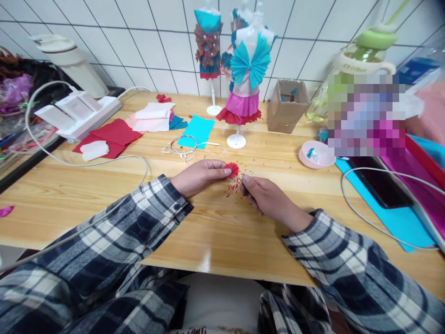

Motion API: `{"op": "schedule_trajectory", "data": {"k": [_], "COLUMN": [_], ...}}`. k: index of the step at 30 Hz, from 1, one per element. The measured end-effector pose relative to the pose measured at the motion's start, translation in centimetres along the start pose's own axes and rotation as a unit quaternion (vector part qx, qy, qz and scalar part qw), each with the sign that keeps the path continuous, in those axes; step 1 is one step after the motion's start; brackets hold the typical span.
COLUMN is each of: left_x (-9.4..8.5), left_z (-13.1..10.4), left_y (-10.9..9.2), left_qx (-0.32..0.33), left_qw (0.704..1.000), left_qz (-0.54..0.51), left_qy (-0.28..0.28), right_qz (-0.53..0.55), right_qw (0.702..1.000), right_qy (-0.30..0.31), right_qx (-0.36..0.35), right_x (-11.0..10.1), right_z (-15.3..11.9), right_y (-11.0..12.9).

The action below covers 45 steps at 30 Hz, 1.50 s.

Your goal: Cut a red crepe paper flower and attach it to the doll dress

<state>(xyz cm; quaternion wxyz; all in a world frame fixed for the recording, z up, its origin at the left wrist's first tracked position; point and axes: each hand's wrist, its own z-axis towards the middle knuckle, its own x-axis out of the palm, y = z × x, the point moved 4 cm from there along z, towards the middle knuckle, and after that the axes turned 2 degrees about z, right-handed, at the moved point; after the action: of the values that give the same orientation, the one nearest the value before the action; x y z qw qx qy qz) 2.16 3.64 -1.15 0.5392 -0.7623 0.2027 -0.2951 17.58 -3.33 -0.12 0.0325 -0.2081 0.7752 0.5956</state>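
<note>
My left hand (205, 176) pinches a pleated red paper fan (232, 170) between thumb and fingers, its zigzag edge spread toward the right. Closed around a small pair of scissors (240, 179), my right hand (266, 192) is just right of the fan; only the thin metal tip shows, the handles being hidden in the fingers. Tiny red paper clippings (233, 188) lie scattered on the wooden table (208, 227) beneath and between the hands. Behind them stands a small white mannequin (255, 35) wearing a pleated turquoise paper bow (251, 61) and a magenta and red paper skirt (245, 105).
Left of the hands lie red paper (120, 134), a turquoise sheet (196, 130) and a wire coil (184, 144). A white power strip (79, 118) trails a cable across the left forearm. To the right are a cardboard box (288, 106), pink bowl (316, 160) and black phone (380, 183).
</note>
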Motion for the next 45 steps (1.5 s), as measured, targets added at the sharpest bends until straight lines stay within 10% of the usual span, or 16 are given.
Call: {"op": "schedule_trajectory", "data": {"k": [18, 25, 37, 45], "left_x": [1.2, 1.4, 1.7, 0.7], "left_z": [-0.7, -0.9, -0.7, -0.5], "left_y": [-1.2, -1.2, -1.5, -0.4], "left_qx": [-0.015, -0.003, -0.007, -0.015], "left_qw": [0.974, 0.992, 0.978, 0.998], "left_qz": [0.215, 0.087, 0.190, -0.017], "left_qy": [0.066, 0.096, 0.085, 0.052], "right_qz": [-0.044, -0.019, -0.058, 0.067], "right_qw": [0.992, 0.990, 0.990, 0.995], "right_qy": [-0.085, -0.122, -0.098, -0.066], "right_qx": [-0.081, -0.072, -0.082, -0.012], "right_x": [-1.3, -1.5, -1.0, -0.8], "right_z": [0.3, 0.2, 0.2, -0.2], "right_y": [0.5, 0.3, 0.6, 0.1]}}
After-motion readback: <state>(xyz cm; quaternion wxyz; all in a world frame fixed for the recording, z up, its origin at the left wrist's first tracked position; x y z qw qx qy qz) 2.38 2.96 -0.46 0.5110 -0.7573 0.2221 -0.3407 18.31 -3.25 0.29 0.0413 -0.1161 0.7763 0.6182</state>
